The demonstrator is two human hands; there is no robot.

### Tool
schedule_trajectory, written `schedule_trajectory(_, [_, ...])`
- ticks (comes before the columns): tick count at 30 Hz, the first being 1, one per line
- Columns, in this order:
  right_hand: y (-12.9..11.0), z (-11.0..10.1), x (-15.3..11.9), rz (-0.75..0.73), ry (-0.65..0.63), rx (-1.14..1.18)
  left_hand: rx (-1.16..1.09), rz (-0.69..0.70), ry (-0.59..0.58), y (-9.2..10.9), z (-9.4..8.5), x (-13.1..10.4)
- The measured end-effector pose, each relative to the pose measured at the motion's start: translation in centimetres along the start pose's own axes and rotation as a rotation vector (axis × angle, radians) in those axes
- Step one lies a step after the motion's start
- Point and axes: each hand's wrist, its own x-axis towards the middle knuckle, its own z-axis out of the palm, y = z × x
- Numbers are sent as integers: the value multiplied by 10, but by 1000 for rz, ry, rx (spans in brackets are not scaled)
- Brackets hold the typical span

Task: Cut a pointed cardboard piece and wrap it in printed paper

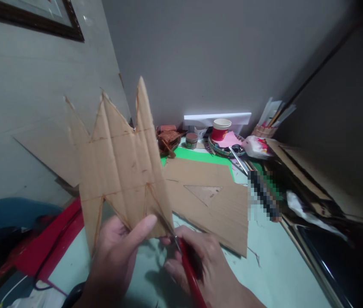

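Note:
A brown cardboard piece (120,164) with pointed spikes along its top and brown drawn lines is held up, tilted, left of centre. My left hand (120,248) grips its lower edge, thumb in front and fingers behind. At its lower right corner, my right hand (197,256) is closed round a red-handled tool (190,269). The tool's thin metal end meets the cardboard beside a drawn slanting line. A triangular notch opens in the lower edge near my left hand.
Flat cardboard sheets (233,214) with a clear triangle ruler (203,193) lie behind my right hand. Farther back are a red cup (221,129) and a small jar (191,140). Dark flat items line the right side; a red object (56,244) is at left.

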Motion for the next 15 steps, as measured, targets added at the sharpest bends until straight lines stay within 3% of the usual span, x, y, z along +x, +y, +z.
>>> schedule_trajectory(3, [-4,-1,-3,52,21,-10,-7,-53,-35,1,0,-5])
schedule_trajectory(7, [-5,2,-4,98,47,-28,94,35,-67,3,-5,-6])
schedule_trajectory(15, [10,10,5,-34,72,-21,231,100,-67,6,-7,1])
